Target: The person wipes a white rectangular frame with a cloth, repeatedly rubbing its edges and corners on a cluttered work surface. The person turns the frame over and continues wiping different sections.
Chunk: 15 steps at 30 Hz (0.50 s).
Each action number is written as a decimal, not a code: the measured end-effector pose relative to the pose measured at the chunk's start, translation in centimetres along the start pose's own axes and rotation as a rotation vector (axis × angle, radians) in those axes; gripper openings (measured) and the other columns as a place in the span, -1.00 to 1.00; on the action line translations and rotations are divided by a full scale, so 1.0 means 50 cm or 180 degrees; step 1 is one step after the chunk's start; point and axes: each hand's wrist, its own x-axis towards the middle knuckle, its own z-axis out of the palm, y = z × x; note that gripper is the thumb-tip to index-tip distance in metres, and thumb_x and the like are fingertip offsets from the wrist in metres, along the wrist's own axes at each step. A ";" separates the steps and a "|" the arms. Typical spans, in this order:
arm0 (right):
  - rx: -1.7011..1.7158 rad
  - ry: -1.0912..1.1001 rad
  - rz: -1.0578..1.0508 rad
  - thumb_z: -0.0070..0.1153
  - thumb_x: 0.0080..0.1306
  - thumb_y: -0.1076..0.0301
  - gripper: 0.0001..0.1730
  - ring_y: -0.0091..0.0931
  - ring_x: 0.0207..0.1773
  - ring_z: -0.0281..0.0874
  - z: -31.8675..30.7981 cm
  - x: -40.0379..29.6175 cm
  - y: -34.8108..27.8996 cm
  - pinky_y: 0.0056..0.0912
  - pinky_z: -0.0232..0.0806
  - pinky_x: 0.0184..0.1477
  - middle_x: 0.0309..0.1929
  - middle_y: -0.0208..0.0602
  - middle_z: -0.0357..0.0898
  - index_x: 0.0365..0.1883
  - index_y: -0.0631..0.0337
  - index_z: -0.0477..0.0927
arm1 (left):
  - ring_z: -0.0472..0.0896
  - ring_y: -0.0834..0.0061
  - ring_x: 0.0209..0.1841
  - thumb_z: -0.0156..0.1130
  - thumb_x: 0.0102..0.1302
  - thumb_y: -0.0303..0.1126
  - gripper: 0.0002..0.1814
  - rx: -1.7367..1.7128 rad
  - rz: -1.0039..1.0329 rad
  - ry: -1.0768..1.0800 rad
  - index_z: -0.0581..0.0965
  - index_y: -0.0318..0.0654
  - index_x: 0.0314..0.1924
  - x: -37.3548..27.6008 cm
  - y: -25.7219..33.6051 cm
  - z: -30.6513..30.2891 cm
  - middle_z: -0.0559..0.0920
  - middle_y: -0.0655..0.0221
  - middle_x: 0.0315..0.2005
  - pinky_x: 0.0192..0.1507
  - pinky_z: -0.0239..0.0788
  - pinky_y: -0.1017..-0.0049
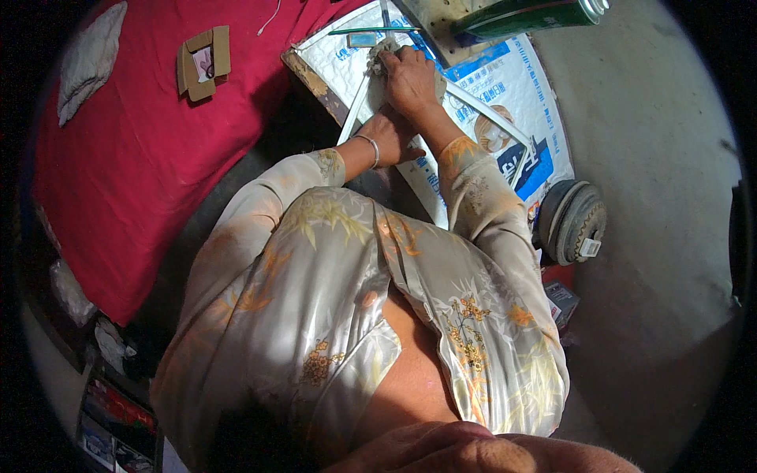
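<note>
My right hand [411, 80] is closed on a bunched grey cloth [376, 93], its thumb and fingers pressing near the cloth's upper end. Below and left of it, my left hand [387, 139] wears a bracelet and lies partly under my right wrist. The left thumb points right, while its fingers are mostly hidden, so whether it grips anything is unclear. White narrow frame bars [488, 112] extend from beneath the cloth on both sides, and the right one bends near its end. A printed white plastic sheet [547, 97] covers the table under them.
Beyond my hands lie a green pencil [372, 29] and a small blue block [362, 40]. A green canister [526, 20] lies by a perforated board [426, 15]. Right stands a round dark object [571, 222]. A small cardboard box [222, 53] rests on red fabric [148, 142] at left.
</note>
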 end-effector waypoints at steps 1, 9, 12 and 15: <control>-0.0044 -0.0222 -0.0072 -0.01 0.16 0.36 -0.58 -0.17 -0.06 0.39 -0.008 0.002 -0.009 -0.07 0.21 -0.06 -0.19 -0.15 0.47 0.01 0.00 0.61 | 0.49 0.19 0.14 0.01 0.27 0.21 -0.35 0.0106 0.0082 0.0179 0.48 -0.11 0.15 0.002 -0.003 0.000 0.53 0.14 0.12 0.20 0.25 0.20; -0.0152 -0.0186 -0.0073 -0.02 0.15 0.35 -0.53 -0.15 -0.04 0.39 -0.014 -0.007 -0.025 -0.03 0.21 -0.03 -0.14 -0.12 0.47 0.07 -0.03 0.59 | 0.36 0.15 0.27 0.00 0.29 0.15 -0.32 -0.0003 -0.0035 -0.0392 0.34 -0.11 0.27 0.010 0.000 -0.009 0.42 0.14 0.23 0.34 0.08 0.23; -0.0236 -0.0198 -0.0156 -0.03 0.18 0.30 -0.63 -0.19 -0.03 0.40 -0.002 0.001 -0.021 -0.06 0.19 -0.07 -0.17 -0.16 0.47 -0.06 -0.01 0.63 | 0.37 0.15 0.27 0.00 0.28 0.17 -0.31 -0.0032 -0.0018 -0.0043 0.37 -0.15 0.25 0.012 -0.010 0.022 0.43 0.13 0.23 0.33 0.09 0.25; 0.0094 -0.0273 -0.0660 -0.03 0.18 0.29 -0.66 -0.18 -0.04 0.40 -0.017 -0.034 -0.025 -0.06 0.19 -0.06 -0.16 -0.12 0.47 -0.11 0.01 0.66 | 0.35 0.15 0.28 -0.01 0.28 0.21 -0.28 0.0103 0.0092 0.0314 0.35 -0.15 0.27 0.007 -0.018 0.048 0.41 0.14 0.24 0.34 0.08 0.24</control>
